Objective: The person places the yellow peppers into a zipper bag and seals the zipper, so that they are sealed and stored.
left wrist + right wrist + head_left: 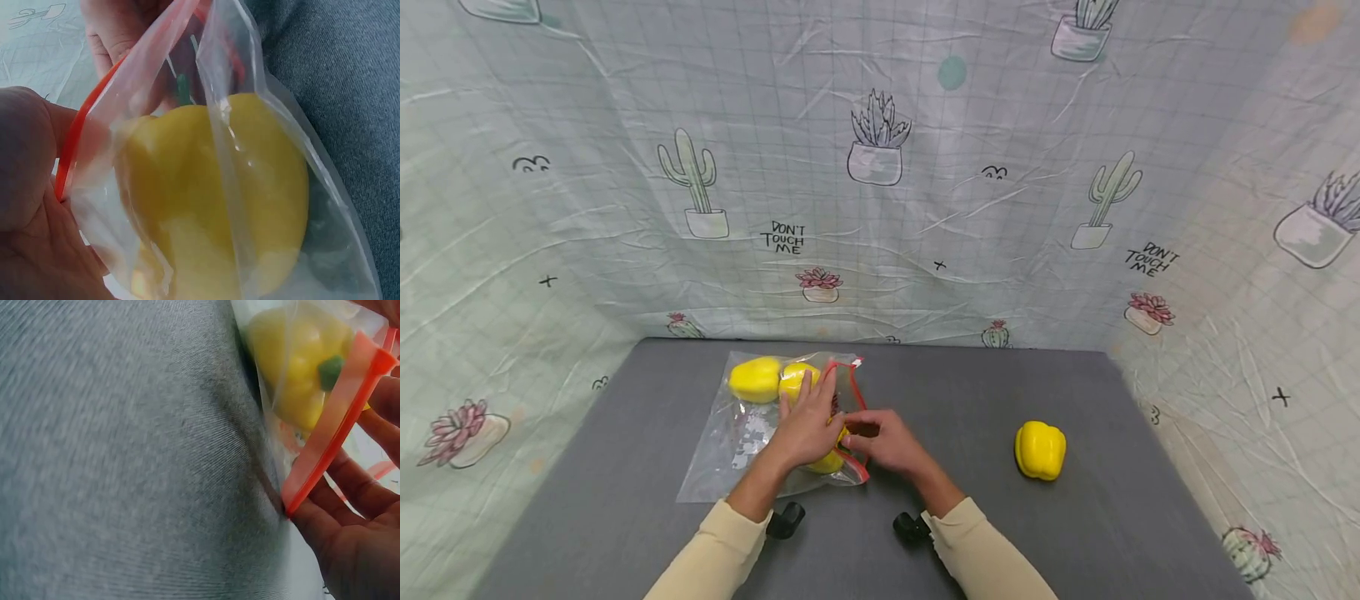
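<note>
I read "DON'T TOUCH ME" twice on the cactus-print backdrop cloth (880, 208); the clear zip bag (737, 450) carries no legible print. The bag lies on the grey table (1075, 542), left of centre, with yellow bell peppers (756, 379) inside. My left hand (808, 425) rests flat on the bag, fingers straight. My right hand (887, 442) pinches the bag's red zip edge (857, 400). A loose yellow pepper (1040, 450) sits well apart to the right, with bare table around it

pepper (827, 460) half hidden under left hand (805, 427)
</note>
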### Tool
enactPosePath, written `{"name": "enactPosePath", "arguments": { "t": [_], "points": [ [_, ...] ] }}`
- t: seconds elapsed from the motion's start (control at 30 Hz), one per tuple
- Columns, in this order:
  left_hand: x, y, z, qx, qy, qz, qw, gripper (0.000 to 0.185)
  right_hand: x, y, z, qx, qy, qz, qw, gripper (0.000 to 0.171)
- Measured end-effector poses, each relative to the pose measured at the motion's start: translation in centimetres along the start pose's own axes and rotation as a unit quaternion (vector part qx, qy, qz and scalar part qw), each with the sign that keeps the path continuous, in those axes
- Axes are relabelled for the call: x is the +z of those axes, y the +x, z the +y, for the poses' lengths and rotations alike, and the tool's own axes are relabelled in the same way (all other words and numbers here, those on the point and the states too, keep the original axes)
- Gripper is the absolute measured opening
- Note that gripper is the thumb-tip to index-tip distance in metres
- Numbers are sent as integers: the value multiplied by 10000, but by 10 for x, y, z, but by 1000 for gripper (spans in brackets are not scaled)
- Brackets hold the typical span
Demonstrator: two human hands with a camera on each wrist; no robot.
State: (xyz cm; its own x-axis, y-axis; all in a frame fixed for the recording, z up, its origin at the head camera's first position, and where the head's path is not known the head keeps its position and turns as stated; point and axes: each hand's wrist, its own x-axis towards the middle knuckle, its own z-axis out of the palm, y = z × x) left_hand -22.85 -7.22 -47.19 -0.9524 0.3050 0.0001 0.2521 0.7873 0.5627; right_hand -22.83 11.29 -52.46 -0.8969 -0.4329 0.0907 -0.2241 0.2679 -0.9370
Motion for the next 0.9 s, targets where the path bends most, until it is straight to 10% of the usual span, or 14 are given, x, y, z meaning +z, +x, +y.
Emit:
{"name": "enactPosePath", "arguments": {
  "t": [0.27,0.9],
  "points": [
    [-1,0,1,14,408,253,9988,72,3,2,-7,170,57,572,9982,21],
    [0,-2,1,16,345,285,9990,69,12,4,-5,126,-373,301,9988,34]
  ]
}}
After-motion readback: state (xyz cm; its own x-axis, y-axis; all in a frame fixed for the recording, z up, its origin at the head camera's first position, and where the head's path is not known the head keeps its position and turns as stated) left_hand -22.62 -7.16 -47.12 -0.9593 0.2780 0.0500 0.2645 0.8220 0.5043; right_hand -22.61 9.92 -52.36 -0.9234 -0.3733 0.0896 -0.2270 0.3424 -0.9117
